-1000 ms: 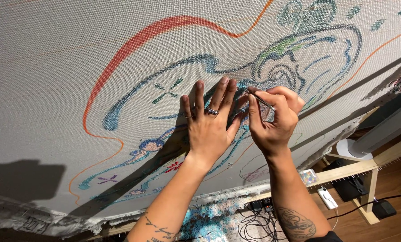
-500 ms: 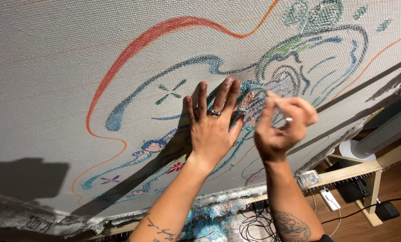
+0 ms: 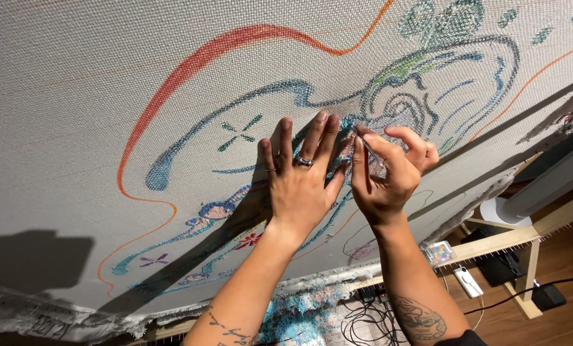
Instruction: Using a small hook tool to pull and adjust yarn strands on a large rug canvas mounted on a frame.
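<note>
A large grey woven cloth [image 3: 107,70] is stretched on a wooden frame [image 3: 491,242] and carries coloured drawn and stitched lines in red, blue, green and orange. My left hand [image 3: 299,182] lies flat on the cloth with its fingers spread, two rings on them, beside a blue stitched patch. My right hand [image 3: 386,173] is next to it, thumb and forefinger pinched on a thin needle [image 3: 365,142] at the cloth's surface. Both forearms come up from the bottom of the view.
Below the frame lie a tangle of black cables [image 3: 370,317], a white power strip [image 3: 468,282], a black box [image 3: 546,296] and a multicoloured tufted piece [image 3: 299,317] on a wooden floor. A white fan stands at the right [image 3: 543,186].
My right hand drew back from the cloth half a second ago and has returned to it beside my left hand. My left hand has stayed pressed on the cloth.
</note>
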